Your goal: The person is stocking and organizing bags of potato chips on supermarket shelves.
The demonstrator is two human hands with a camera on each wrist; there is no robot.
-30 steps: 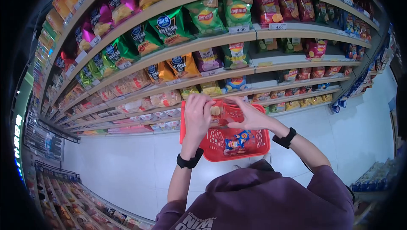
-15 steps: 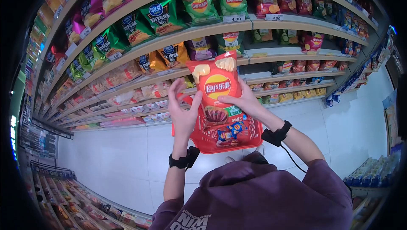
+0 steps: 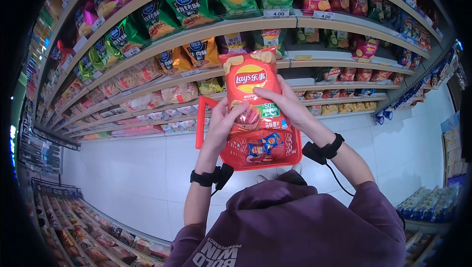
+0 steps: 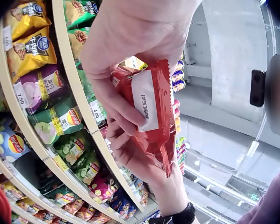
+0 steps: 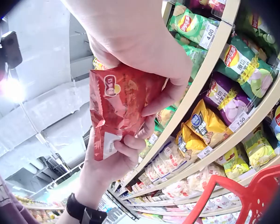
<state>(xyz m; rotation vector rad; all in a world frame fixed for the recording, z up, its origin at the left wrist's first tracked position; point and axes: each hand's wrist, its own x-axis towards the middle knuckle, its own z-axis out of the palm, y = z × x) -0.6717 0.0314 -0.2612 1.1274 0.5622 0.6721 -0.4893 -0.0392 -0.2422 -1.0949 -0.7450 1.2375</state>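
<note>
A red Lay's potato chip bag (image 3: 246, 77) is held upright between both hands, its printed front facing the person. My left hand (image 3: 221, 122) grips its lower left side, thumb over the front. On the right edge, my right hand (image 3: 287, 102) holds it with the thumb laid across the middle. Both wrist views show the bag's narrow lower end; a white printed label (image 4: 145, 100) is on it, with left fingers against it. Beneath the bag is a red shopping basket (image 3: 295, 151) holding small blue chip packets (image 3: 265, 144) and a red pack.
The basket's red handle (image 3: 201, 124) sticks up beside the left forearm. Ahead, curved shelves (image 3: 314, 23) carry rows of chip bags with price tags. More shelving (image 3: 73, 222) stands at lower left, and blue-bottomed packs (image 3: 427, 200) sit at lower right. Pale floor tiles (image 3: 132, 178) lie between.
The chip bag was low over the basket, then was raised with its front turned to the person. The left hand, spread off the bag half a second ago, now grips its lower left.
</note>
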